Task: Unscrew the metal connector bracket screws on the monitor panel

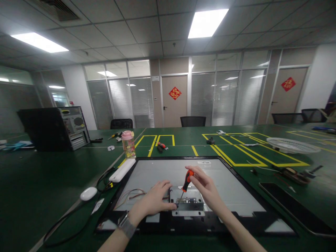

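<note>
A flat display panel (223, 182) lies back side up on the green table in front of me. Near its lower edge sits a metal bracket (198, 198) with a row of ports. My right hand (203, 182) grips the red and black handle of a screwdriver (187, 180), which is tilted with its tip down at the bracket's left part. My left hand (156, 198) rests at the bracket's left side, fingers spread and thumb reaching close to the screwdriver tip. Thin wires (131, 192) run across the panel left of that hand.
To the left are a computer case (49, 127), a pink-lidded bottle (128, 144), a white power strip (123, 170), a white mouse-like object (88, 193) and black cables. A dark flat slab (294, 206) lies right of the panel. Another red-handled tool (161, 145) lies beyond it.
</note>
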A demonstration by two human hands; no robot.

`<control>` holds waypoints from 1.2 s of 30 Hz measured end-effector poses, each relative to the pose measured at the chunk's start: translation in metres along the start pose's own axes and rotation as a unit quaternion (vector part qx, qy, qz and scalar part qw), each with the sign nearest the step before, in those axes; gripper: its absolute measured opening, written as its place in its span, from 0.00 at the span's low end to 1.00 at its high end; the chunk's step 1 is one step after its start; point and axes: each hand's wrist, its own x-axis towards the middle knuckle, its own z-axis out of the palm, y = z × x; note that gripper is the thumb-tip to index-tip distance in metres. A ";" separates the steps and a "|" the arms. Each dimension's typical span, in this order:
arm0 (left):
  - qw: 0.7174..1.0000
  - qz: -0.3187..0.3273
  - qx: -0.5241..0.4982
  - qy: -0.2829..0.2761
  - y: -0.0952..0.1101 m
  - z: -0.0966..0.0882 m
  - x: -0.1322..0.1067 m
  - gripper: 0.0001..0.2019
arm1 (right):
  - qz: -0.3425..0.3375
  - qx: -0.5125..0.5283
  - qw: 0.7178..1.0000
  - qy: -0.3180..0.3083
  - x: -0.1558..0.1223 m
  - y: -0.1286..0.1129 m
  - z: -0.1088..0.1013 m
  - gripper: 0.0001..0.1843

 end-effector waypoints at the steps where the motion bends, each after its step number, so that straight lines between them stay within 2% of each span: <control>1: 1.000 -0.002 0.001 -0.001 0.000 0.000 0.000 0.39 | 0.003 0.002 1.000 -0.009 0.000 0.000 -0.001 0.17; 6: 1.000 0.005 -0.002 0.001 -0.003 0.001 0.000 0.39 | 0.037 0.051 0.997 -0.037 0.000 0.000 -0.003 0.20; 12: 1.000 -0.012 0.003 -0.005 0.001 0.000 -0.001 0.40 | 0.020 0.040 0.999 -0.008 0.001 -0.004 -0.001 0.12; 17: 1.000 -0.014 0.005 -0.007 0.004 -0.002 -0.001 0.39 | 0.007 0.049 0.999 0.009 0.002 -0.005 0.001 0.10; 21: 1.000 -0.006 0.010 -0.003 0.001 0.000 0.000 0.39 | 0.024 0.114 0.993 -0.016 0.002 -0.004 -0.002 0.04; 29: 1.000 0.001 0.007 -0.001 -0.003 0.003 0.002 0.40 | 0.094 0.214 0.971 -0.057 0.000 -0.006 -0.001 0.13; 33: 1.000 0.008 0.010 0.003 -0.005 0.004 0.002 0.39 | 0.089 0.203 0.972 -0.076 0.000 -0.005 -0.001 0.10; 36: 1.000 0.000 0.008 0.000 -0.005 0.004 0.001 0.40 | 0.071 0.205 0.975 -0.053 0.001 -0.003 -0.001 0.06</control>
